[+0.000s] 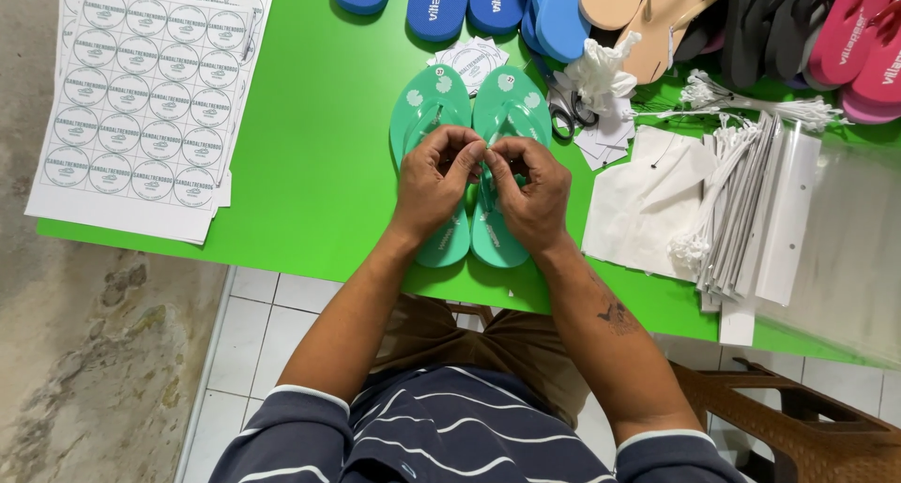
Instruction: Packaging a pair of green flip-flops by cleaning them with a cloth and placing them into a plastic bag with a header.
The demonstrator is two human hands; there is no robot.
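Striped navy sleeves and two bare forearms fill the bottom of the view, reaching up to a green bench [310,164]. Both hands meet over a pair of teal flip-flops [474,126] lying side by side, toes away from the person, near the bench's front edge. The left hand [434,178] and right hand [533,190] are each pinched narrow, fingertips almost touching between the two sandals — they seem to grip something small and thin at the straps, though what it is cannot be made out.

By the look of it, the step in hand is fastening the pair together at the straps. The next move would call for fine fingertip work, with the sandals kept aligned.

Left of the pair lie sheets of round stickers [141,89]. To the right sit scissors [566,107], white string ties [741,103] and clear bags [751,211] — further back, rows of blue, tan, black and pink flip-flops [563,4].
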